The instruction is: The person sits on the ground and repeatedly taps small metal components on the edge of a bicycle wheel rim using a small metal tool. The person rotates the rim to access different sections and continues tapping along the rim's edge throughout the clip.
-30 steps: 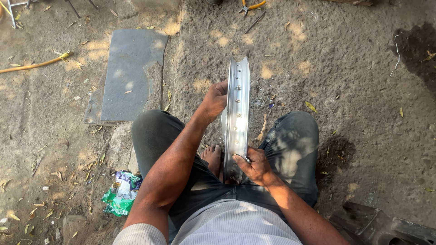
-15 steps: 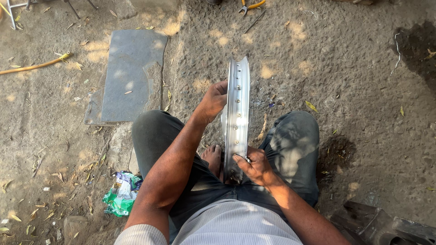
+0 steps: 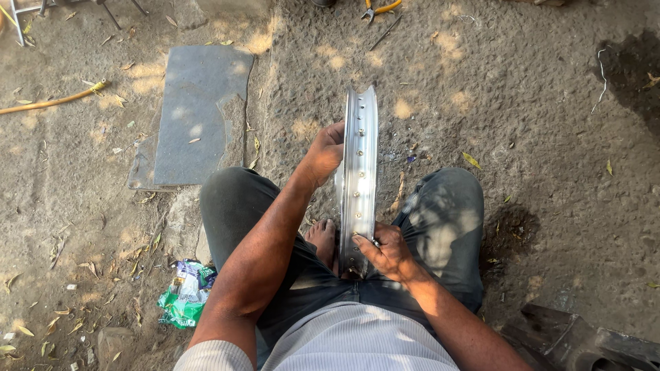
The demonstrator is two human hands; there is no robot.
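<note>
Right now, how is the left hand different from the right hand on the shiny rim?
The left hand grips the rim high up on its side; the right hand pinches it low down, near the lap. The left arm stretches forward; the right stays bent close. Both touch the same upright rim.

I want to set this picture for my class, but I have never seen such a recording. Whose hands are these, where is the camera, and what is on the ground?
The camera sits on a person's head and looks down at their own lap; the person sits on dirt ground. No machine is involved. The left hand steadies a silver wheel rim, standing on edge between the knees. The right hand grips its lower part. Nearby lie a grey stone slab, a green crumpled wrapper, a yellow hose and yellow-handled pliers.
</note>
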